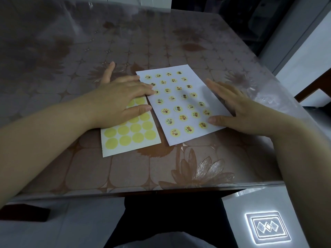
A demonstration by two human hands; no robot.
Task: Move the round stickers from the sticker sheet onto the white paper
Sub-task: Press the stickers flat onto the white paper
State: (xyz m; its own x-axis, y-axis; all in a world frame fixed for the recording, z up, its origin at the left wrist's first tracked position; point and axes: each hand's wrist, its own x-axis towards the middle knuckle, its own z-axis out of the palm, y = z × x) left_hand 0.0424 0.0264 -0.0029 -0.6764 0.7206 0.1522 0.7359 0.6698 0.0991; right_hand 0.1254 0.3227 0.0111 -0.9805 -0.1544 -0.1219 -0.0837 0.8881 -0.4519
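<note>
Head view: palms down, fingers straight

My left hand (123, 97) lay open, palm down on the sticker sheet (129, 140), fingertips reaching the white paper (179, 106) just beside it. My right hand (238, 108), fingers straight, rested at that paper's right edge. Round stickers (189, 129) sat in rows on the paper.

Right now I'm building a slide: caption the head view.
Open left hand on the sticker sheet, open right hand at the white paper covered with round stickers.
</note>
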